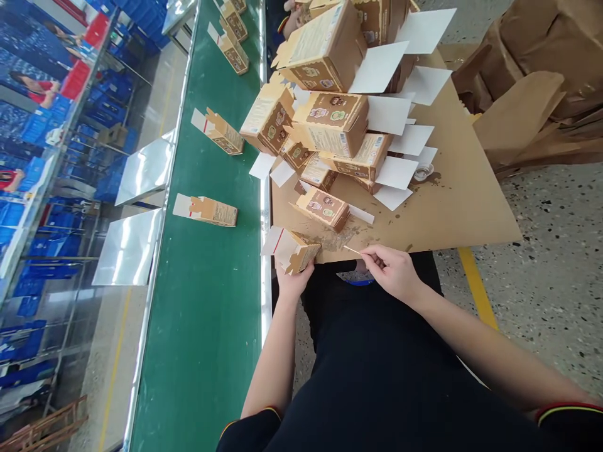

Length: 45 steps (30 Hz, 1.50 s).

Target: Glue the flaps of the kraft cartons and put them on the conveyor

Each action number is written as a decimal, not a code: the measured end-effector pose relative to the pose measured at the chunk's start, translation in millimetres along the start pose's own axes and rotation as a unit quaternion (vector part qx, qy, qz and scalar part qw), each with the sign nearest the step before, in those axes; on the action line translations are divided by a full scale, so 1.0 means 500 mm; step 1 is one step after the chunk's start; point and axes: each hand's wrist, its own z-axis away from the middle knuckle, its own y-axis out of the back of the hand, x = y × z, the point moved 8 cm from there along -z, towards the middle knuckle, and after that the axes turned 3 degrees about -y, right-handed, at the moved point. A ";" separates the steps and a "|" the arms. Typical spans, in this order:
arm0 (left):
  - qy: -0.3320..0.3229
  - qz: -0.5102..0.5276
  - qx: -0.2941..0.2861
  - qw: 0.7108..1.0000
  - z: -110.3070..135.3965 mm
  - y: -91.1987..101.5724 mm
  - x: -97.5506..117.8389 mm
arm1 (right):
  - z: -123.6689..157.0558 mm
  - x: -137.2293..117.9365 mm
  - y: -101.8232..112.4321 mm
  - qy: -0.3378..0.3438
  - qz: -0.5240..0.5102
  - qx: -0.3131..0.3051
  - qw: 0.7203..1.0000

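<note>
My left hand (296,282) is wrapped round a small brown cardboard box (304,254), tilted at the table's near edge. The box has its flaps raised, and a white flap with a red line sticks out to the left. In my right hand (391,270) a thin pale stick (353,250) is pinched between the fingertips, its tip pointing left towards the box without touching it; I cannot tell if it has a cotton end. Just beyond my hands, another printed box (325,208) lies on the brown board (461,213), which has dark wet-looking spots.
Several printed boxes (330,119) are piled at the back of the board, beside a small round clear dish (423,172). On the left runs a green conveyor belt (202,314) carrying several boxes (214,211). Another person's hand (294,17) shows at the top. Crumpled brown paper (527,81) lies right.
</note>
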 end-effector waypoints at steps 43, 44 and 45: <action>-0.442 -0.113 -0.312 0.833 -0.141 -0.095 0.368 | 0.001 0.058 0.304 -0.134 0.012 0.260 0.956; -0.433 -0.090 -0.304 0.844 -0.127 -0.074 0.368 | -0.003 0.060 0.316 -0.138 0.014 0.266 0.954; -0.419 -0.061 -0.293 0.857 -0.114 -0.050 0.369 | -0.008 0.061 0.325 -0.139 0.017 0.269 0.953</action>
